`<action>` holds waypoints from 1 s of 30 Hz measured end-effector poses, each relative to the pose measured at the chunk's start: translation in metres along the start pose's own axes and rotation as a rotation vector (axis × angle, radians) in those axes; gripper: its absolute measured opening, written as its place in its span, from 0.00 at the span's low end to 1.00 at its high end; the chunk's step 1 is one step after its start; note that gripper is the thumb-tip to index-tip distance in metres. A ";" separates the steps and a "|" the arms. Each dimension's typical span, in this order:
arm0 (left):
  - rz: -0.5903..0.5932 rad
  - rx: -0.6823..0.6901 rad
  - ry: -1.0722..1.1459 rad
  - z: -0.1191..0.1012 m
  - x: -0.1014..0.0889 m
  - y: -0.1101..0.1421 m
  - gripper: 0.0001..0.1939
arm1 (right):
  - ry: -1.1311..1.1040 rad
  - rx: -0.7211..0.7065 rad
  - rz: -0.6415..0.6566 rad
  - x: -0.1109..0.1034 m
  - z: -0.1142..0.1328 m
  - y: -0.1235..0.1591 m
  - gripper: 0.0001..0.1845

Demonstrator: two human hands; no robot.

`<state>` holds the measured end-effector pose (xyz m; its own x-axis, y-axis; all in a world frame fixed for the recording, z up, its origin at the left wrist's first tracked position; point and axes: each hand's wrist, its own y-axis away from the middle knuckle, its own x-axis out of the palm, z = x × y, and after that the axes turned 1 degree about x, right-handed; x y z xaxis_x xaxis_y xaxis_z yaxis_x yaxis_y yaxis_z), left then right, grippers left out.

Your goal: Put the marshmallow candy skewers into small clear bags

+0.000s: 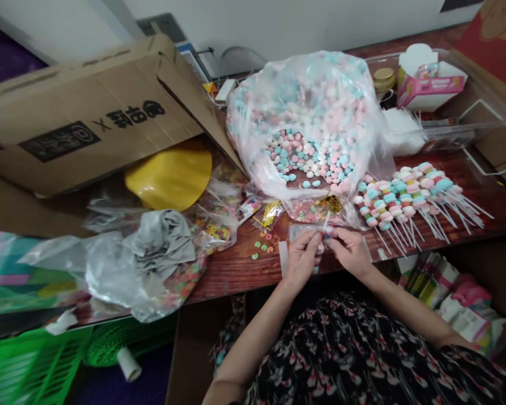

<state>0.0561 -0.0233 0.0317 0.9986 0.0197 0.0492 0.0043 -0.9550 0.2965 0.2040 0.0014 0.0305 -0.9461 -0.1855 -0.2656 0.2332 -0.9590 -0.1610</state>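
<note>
A reddish-brown wood-grain tabletop [236, 275] runs across the view, and on it sits a big clear plastic bag of pastel pink, blue and white candies [303, 112]. Just in front of that bag, the left hand [302, 256] and right hand [349, 251] meet around a thin white candy stick [319, 253], mostly hidden by them. The fingers [307, 242] of both hands curl inward, pinching it between their tips, though which finger grips where cannot be told. A flat clear plastic sleeve [306, 231] lies just behind the left hand, and small heart-shaped candies [261, 247] are scattered on the wood left of it. Right of the bag, pastel candy skewers with white sticks [417, 202] lie fanned out, and beyond them stand a jar with a gold lid [383, 79] and a pink-and-white paper box [430, 93], its small print unreadable. Left of the bag, a tilted tan cardboard box [93, 112] carries bold black print, upside down and too blurred to read, above a round yellow object [168, 175] and a crumpled grey plastic bag [160, 244]. Behind the bag rises a white wall [303, 25] with a dark wall socket panel [162, 26] — below the table's near edge, left of the bag, sits a green plastic crate [29, 365].
</note>
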 end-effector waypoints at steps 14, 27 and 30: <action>0.266 -0.187 0.312 -0.012 -0.032 0.002 0.25 | 0.122 -0.295 -0.104 0.037 0.003 -0.019 0.08; 0.513 -0.374 0.306 -0.009 -0.065 0.007 0.14 | 0.687 -1.004 0.473 -0.002 0.017 -0.039 0.20; 0.594 -0.364 0.303 -0.005 -0.069 0.013 0.21 | 0.659 -1.015 0.506 0.004 0.015 -0.038 0.15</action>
<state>-0.0133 -0.0355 0.0368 0.7688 -0.3371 0.5434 -0.6002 -0.6735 0.4315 0.1884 0.0337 0.0503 -0.4852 -0.0585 -0.8725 0.8655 -0.1742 -0.4696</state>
